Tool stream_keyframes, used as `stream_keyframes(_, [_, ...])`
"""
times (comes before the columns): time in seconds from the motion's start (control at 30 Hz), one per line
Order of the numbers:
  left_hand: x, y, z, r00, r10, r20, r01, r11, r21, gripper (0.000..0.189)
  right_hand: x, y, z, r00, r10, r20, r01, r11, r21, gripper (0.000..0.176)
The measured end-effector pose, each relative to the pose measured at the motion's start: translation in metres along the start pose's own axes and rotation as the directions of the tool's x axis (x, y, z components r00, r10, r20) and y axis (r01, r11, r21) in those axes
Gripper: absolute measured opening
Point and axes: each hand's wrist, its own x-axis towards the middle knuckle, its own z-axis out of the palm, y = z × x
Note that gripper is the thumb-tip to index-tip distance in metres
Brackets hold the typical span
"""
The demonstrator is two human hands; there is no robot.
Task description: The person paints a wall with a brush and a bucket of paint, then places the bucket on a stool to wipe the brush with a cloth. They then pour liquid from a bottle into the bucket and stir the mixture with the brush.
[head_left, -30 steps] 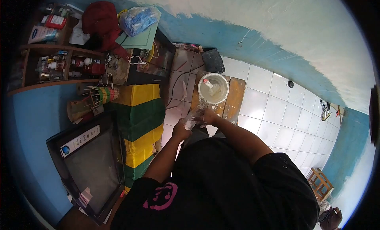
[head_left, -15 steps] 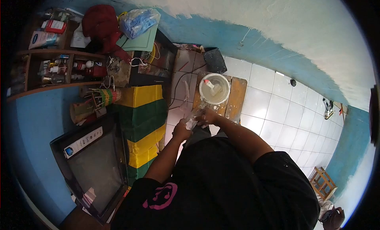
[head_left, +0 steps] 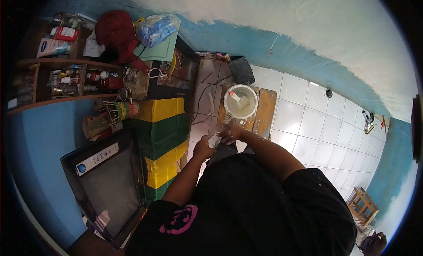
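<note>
My left hand [head_left: 203, 149] is closed around the lower end of a crinkled clear plastic bag [head_left: 214, 139] with something white in it. My right hand [head_left: 232, 133] grips the same bag a little higher, its fingers partly hidden. Both hands are close together in front of my body. Just beyond them a white bucket [head_left: 226, 107] stands on a small wooden stool [head_left: 264, 108]. Inside the bucket lies a brush [head_left: 235, 96] with a red-tipped handle, along with a pale material.
Left of me are a yellow and green cloth-covered surface [head_left: 165, 129], a framed dark screen [head_left: 108, 185] and a shelf of bottles [head_left: 66, 97]. A black box [head_left: 242, 70] sits by the partly painted wall. White tiles [head_left: 304, 124] cover the floor, and a wooden rack [head_left: 362, 206] stands at right.
The view has shifted slightly, so the surroundings appear a little lower and to the right. Both hands stay on the plastic bag, with only slight finger movement.
</note>
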Motion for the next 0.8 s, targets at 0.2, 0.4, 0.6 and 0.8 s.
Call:
stream_keyframes(0.2, [-0.003, 0.003, -0.001, 1.0, -0.012, 0.001, 0.012, 0.999, 0.036, 0.063, 0.022, 0.026, -0.018, 0.977, -0.127, 0.171, 0.177, 0.932, -0.317, 0.047])
stream_keyframes(0.4, [-0.01, 0.01, -0.009, 1.0, -0.012, 0.011, 0.011, 0.999, 0.052, 0.065, 0.025, 0.02, -0.019, 0.795, -0.42, 0.439, 0.49, 0.018, -0.871, 0.055])
stream_keyframes(0.6, [-0.001, -0.002, -0.003, 0.999, -0.008, 0.032, 0.004, 0.995, 0.101, 0.078, 0.014, 0.016, -0.014, 0.928, -0.278, 0.248, 0.372, 0.733, -0.569, 0.05])
stream_keyframes(0.8, [-0.003, 0.003, -0.006, 0.999, -0.022, 0.031, 0.018, 0.993, 0.117, 0.077, -0.012, -0.017, 0.005, 0.992, 0.12, -0.033, -0.123, 0.99, -0.075, 0.037])
